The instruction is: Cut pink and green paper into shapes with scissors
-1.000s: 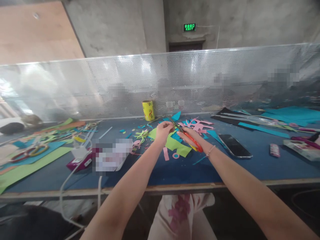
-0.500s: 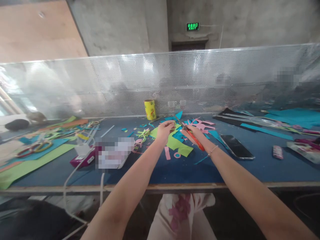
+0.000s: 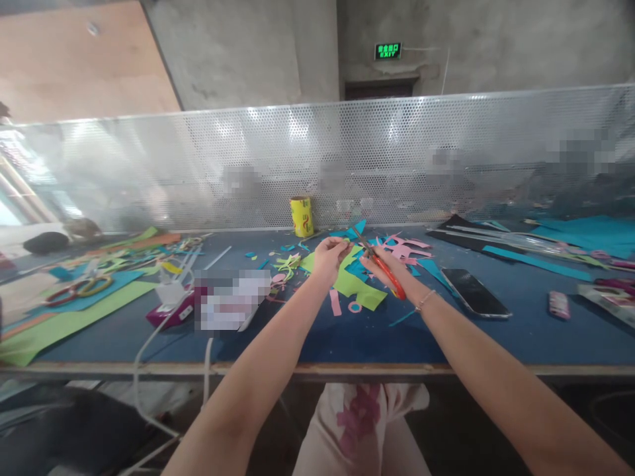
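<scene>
My right hand [image 3: 376, 263] is closed around red-handled scissors [image 3: 389, 274], their blades pointing up and away to the left. Just left of the blades, my left hand [image 3: 331, 256] is closed in a pinch; what lies between its fingertips is too small to make out. Under and between both hands lies a cut piece of green paper [image 3: 364, 291]. Pink paper scraps [image 3: 403, 248] are heaped beyond the right hand. Nearer me are a pink strip [image 3: 336, 303] and a small pink ring with a blue centre [image 3: 355, 307].
A yellow can-like cylinder [image 3: 302, 217] stands by the perforated metal screen [image 3: 248, 145]. Right of my arm lies a black phone [image 3: 475, 293]. On the left are a purple power strip [image 3: 171, 309] with white cables, more scissors [image 3: 79, 291] and coloured paper sheets [image 3: 84, 320].
The whole view has shifted slightly, so things appear a little further right. Both hands keep nearly the same pose, and the scissors stay in my right hand.
</scene>
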{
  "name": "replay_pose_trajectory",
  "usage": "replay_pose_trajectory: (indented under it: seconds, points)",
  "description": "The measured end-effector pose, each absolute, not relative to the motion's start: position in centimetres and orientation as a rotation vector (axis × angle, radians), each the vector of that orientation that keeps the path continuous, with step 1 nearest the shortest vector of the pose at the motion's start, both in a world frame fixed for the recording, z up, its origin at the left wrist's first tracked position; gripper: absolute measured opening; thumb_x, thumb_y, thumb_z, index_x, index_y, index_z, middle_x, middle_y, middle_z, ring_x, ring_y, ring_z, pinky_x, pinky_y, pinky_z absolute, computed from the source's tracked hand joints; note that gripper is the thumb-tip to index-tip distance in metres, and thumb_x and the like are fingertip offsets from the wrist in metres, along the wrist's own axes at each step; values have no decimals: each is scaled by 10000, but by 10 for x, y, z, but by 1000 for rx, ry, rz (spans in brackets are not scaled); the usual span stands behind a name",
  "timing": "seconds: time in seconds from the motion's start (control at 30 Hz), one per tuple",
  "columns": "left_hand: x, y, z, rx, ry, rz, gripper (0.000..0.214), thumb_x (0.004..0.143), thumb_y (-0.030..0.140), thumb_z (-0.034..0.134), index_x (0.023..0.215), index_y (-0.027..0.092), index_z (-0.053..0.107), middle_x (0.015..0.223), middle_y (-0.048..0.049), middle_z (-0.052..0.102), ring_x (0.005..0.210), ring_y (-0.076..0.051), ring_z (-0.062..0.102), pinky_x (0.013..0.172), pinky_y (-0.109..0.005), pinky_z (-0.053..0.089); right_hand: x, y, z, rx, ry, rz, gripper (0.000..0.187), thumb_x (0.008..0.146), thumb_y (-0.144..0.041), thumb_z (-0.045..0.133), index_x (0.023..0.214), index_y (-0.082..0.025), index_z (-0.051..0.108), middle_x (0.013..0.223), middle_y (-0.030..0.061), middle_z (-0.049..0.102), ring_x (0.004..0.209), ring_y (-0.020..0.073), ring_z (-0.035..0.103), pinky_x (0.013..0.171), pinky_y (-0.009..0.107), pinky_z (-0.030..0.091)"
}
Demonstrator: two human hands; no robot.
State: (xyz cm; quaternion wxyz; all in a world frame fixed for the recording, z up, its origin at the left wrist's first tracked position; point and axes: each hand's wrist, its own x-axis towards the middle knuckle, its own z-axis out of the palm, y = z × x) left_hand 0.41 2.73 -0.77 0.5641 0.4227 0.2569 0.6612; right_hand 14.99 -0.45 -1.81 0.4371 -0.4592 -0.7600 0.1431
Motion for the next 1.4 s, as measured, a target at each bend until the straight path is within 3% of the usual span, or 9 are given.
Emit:
replay_pose_trajectory:
  seconds: [0.43,0.67,1.13,1.4]
  points:
    - [3,28,-9,1010,669,1533,200,528,185,706,646,151,548,668,-10,614,651,-93,578,669,-239,437,147,-4,-21,-1098,-1881,384,263,741,-398,484,847,-157,476,627,-16,431,559,111,428,555,270,368]
    - [4,29,-8,950,543,1506,196,505,146,725,632,144,576,551,52,534,521,-25,487,550,-158,382,144,-1,-26,-992,-1897,379,247,742,-412,497,848,-194,447,710,10,476,639,135,466,606,285,404]
    - [8,25,-9,975,518,1485,130,557,136,698,616,133,581,585,21,582,567,-51,542,669,-202,439,142,-2,-28,-958,-1902,461,229,774,-417,452,776,-188,443,757,27,519,716,152,490,669,302,407]
    - [8,23,-6,967,557,1472,98,565,122,684,602,132,594,590,13,598,577,-58,556,667,-197,450,141,-3,-27,-930,-1866,485,259,785,-442,422,786,-184,447,743,19,509,679,138,473,626,289,400]
